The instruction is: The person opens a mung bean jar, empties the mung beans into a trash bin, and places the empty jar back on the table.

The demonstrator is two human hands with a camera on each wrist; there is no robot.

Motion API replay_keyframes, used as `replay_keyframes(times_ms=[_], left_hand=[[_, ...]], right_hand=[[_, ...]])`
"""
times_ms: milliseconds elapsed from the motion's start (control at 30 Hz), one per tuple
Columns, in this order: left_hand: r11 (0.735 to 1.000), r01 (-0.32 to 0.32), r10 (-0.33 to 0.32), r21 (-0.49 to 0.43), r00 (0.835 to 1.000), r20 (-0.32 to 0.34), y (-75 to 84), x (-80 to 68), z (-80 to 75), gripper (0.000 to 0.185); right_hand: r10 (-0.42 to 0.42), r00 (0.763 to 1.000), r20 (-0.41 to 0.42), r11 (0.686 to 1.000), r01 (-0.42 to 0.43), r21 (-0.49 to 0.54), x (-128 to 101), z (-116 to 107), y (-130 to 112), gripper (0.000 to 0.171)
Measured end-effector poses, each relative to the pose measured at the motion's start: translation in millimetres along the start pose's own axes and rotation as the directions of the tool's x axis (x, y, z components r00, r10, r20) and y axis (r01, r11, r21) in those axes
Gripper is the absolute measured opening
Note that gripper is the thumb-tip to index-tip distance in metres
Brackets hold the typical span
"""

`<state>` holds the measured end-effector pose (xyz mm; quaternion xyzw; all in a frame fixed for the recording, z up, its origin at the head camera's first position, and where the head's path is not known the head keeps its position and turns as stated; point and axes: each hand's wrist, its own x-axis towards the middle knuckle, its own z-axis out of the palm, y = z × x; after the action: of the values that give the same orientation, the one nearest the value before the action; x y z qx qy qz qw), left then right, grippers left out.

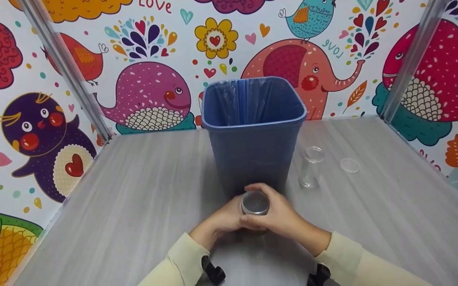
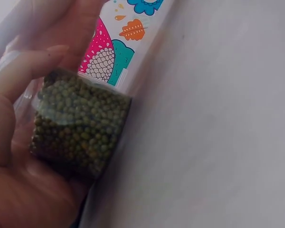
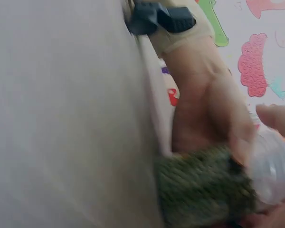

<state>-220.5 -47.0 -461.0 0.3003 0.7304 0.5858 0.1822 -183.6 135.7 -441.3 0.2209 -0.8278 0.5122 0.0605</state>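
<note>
A clear jar (image 1: pixel 255 203) stands on the table in front of the blue bin, between my two hands. Small green beans (image 2: pixel 83 121) fill its lower part, and the upper part is see-through. My left hand (image 1: pixel 227 216) grips the jar low on its body. The fingers and thumb of my right hand (image 1: pixel 278 214) curl round the jar's top. In the right wrist view the left hand (image 3: pixel 199 104) holds the bean-filled end, which is blurred. Whether a lid sits on this jar I cannot tell.
Directly behind the hands stands a blue bin (image 1: pixel 253 155) with a clear liner. To its right are an empty clear jar (image 1: pixel 310 169) and a loose clear lid (image 1: pixel 350 165). Printed panels (image 1: pixel 153 95) border the grey table (image 1: pixel 145 190) at the back and sides.
</note>
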Motion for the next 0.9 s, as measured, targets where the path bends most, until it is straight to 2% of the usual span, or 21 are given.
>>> replay_keyframes(times_ms=[100, 200, 333, 533, 900], left_hand=[[0.999, -0.017, 0.017, 0.048, 1.0, -0.015, 0.8, -0.5, 0.2, 0.069], [0.999, -0.013, 0.014, 0.043, 1.0, -0.012, 1.5, -0.9, 0.2, 0.069], [1.0, -0.002, 0.002, 0.031, 1.0, -0.001, 1.4, -0.8, 0.2, 0.065], [0.999, -0.004, 0.004, 0.037, 1.0, -0.007, -0.5, -1.6, 1.2, 0.063], [0.999, 0.026, -0.027, -0.025, 1.0, -0.003, 1.0, -1.5, 1.9, 0.061]], right_hand=[[0.075, 0.995, -0.06, 0.995, -0.071, 0.07, -0.8, 9.4, 1.0, 0.074], [0.127, 0.985, -0.114, 0.984, -0.11, 0.139, -2.4, 15.7, 0.5, 0.073], [0.168, 0.974, -0.155, 0.975, -0.14, 0.172, -2.9, 20.5, 1.3, 0.067], [0.161, 0.976, -0.145, 0.972, -0.131, 0.194, -2.6, 22.9, 5.5, 0.06], [0.12, 0.986, -0.113, 0.97, -0.092, 0.227, 0.7, 20.7, 7.8, 0.053]])
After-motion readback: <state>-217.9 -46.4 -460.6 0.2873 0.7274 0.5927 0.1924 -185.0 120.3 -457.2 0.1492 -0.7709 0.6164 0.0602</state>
